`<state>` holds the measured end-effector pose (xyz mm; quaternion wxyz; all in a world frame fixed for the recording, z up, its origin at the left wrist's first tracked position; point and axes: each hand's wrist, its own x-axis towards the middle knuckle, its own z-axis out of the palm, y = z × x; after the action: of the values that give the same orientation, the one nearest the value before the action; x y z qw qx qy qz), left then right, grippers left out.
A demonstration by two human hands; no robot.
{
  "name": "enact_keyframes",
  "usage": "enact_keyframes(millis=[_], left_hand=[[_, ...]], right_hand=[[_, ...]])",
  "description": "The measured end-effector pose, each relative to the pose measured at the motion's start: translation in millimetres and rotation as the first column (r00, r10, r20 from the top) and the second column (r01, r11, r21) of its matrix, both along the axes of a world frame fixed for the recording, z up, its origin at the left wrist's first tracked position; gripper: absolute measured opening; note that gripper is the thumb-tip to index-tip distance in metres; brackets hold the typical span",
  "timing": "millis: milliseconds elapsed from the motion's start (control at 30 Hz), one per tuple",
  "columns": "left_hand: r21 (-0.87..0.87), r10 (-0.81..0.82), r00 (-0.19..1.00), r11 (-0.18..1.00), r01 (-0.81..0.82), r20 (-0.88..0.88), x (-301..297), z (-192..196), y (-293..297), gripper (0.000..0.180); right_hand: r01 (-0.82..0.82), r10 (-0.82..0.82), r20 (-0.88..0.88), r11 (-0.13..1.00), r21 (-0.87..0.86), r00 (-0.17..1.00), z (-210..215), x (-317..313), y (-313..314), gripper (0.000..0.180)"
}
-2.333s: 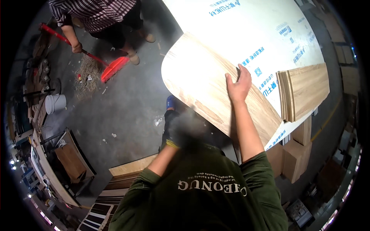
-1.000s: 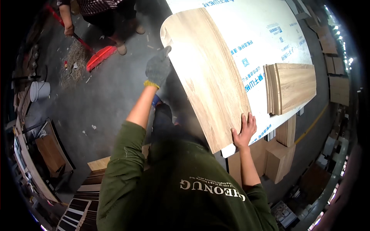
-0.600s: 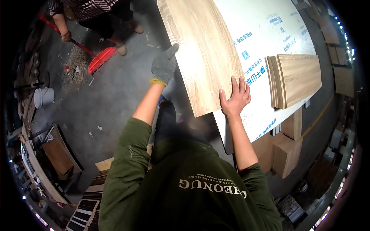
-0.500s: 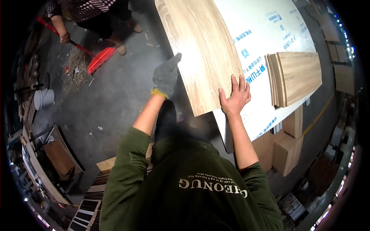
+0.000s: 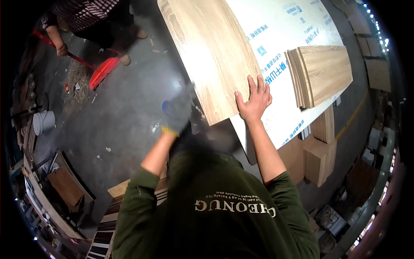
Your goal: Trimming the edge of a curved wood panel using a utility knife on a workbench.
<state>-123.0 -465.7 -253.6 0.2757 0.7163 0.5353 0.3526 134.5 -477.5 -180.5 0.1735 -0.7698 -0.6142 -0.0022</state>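
Observation:
A long wood-grain board (image 5: pixel 211 56) lies along the left side of a white printed sheet (image 5: pixel 276 121), its near end jutting past the sheet. On the board's right edge, close to that near end, my bare right hand (image 5: pixel 255 100) rests with fingers spread. My left hand (image 5: pixel 177 113), in a grey knitted glove with a yellow cuff, is beside the board's left edge. Motion smears its fingers, and I cannot tell whether they touch the edge or hold anything. A small blue patch shows at the glove's side. To the right, a stack of shorter wood-grain boards (image 5: pixel 323 73) sits on the sheet.
At the far left, another person (image 5: pixel 92 19) holds a red broom (image 5: pixel 103 72) beside a heap of shavings (image 5: pixel 75 86). A white bucket (image 5: pixel 44 122) stands on the left. Wood-grain boxes (image 5: pixel 319 159) are below the sheet at right. Scraps dot the grey floor (image 5: pixel 129 108).
My left hand has drawn back toward me along the board's left edge and is now blurred. My right hand stays on the board. The whole view has shifted slightly.

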Motion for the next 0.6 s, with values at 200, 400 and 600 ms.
enact_keyframes(millis=[200,400,600], left_hand=[[0.219,-0.041,0.998,0.974,0.052,-0.056,5.4,39.8,97.8,0.045],[-0.228,-0.486,0.794,0.874,0.429,-0.366,28.9,50.3,-87.1,0.035],[-0.35,-0.215,0.808,0.818,0.456,0.549,16.9,45.4,-87.8,0.039]], right_hand=[[0.023,-0.023,-0.004,1.0,-0.006,1.0,-0.6,3.6,0.1,0.066],[0.036,-0.036,-0.027,0.999,0.022,0.999,-1.2,5.6,-2.7,0.066],[0.018,-0.018,-0.037,1.0,0.009,0.999,-1.9,0.3,-0.7,0.067]])
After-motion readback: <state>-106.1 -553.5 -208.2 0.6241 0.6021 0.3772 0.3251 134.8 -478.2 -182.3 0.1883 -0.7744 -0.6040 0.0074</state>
